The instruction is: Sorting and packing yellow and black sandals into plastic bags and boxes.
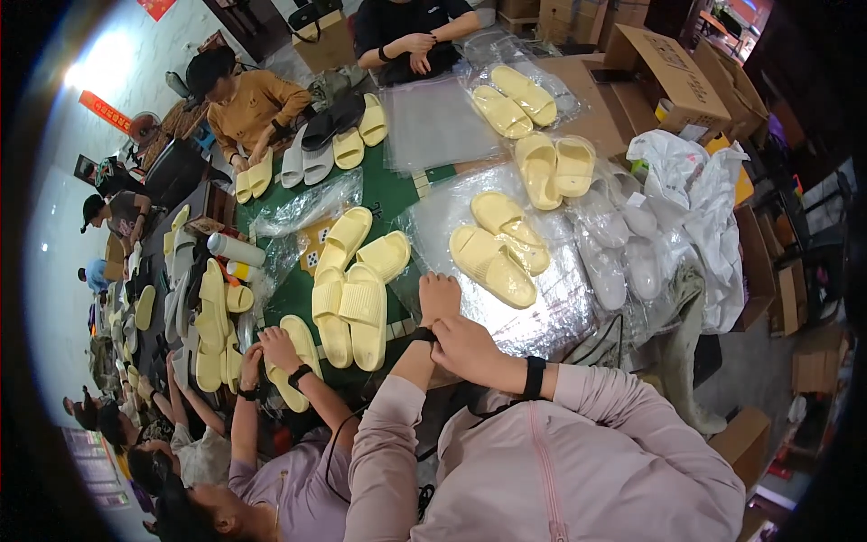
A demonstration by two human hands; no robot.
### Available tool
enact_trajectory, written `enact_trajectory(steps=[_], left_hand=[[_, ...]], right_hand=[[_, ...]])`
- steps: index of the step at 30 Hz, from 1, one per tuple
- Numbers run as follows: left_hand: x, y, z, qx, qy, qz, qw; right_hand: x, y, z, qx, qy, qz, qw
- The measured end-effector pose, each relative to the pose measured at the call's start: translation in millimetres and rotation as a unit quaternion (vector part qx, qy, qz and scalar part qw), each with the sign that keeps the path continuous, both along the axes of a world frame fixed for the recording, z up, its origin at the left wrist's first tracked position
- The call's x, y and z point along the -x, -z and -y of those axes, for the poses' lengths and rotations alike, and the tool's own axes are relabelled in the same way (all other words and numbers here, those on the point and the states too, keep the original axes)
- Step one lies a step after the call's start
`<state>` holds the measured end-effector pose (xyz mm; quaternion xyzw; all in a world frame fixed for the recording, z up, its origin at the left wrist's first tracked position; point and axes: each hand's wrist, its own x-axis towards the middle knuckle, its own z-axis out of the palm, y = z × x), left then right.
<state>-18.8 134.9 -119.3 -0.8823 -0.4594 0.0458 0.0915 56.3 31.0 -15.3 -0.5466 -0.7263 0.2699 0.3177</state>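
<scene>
My left hand point(440, 296) is held over the near edge of the table with its knuckles up and its fingers curled under, apparently holding nothing. My right hand point(466, 349) is closed around my left wrist, at the black wristband point(422, 334). Just beyond my hands a pair of yellow slippers point(495, 262) lies overlapped on a stack of clear plastic bags point(555, 312). To the left, more yellow slippers point(366, 316) rest on the green table top point(379, 203).
Bagged yellow slippers point(555, 170) and pale bagged slippers point(623, 248) lie to the right. At the left a co-worker's hands point(271, 352) touch a yellow slipper. Other people sit around the table. An open cardboard box point(677, 81) stands at the far right.
</scene>
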Motion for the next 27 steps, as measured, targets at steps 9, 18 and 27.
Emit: enact_trajectory(steps=[9, 18, 27], left_hand=[[3.4, -6.9, 1.6, -0.017, 0.009, 0.021, 1.000], [5.3, -23.7, 3.6, -0.002, -0.009, 0.040, 0.999], [8.8, -26.3, -1.8, -0.013, -0.017, 0.047, 0.999]], right_hand=[[-20.1, -1.0, -13.1, 0.178, 0.031, -0.207, 0.961], [-25.1, 2.6, -22.3, 0.230, -0.012, -0.261, 0.937], [-16.4, -7.1, -20.3, 0.182, 0.000, -0.248, 0.952]])
